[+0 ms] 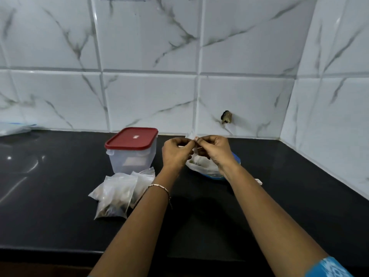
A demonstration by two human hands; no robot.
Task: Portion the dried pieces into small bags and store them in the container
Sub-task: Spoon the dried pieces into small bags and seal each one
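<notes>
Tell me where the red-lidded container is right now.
The red-lidded container stands left of centre in the head view on the black counter, just behind the filled bags and left of the left hand.

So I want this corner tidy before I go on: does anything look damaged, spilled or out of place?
One thing: the wall tile behind the hands has a broken hole, dark and ragged, just above the black counter. Nothing looks spilled; the filled bags lie in a loose pile in front of the closed container.

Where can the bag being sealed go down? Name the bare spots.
Bare black counter lies left of the filled bags and red-lidded container, and right of the blue plate toward the corner. Crowded: between container, filled bags and both hands.
</notes>
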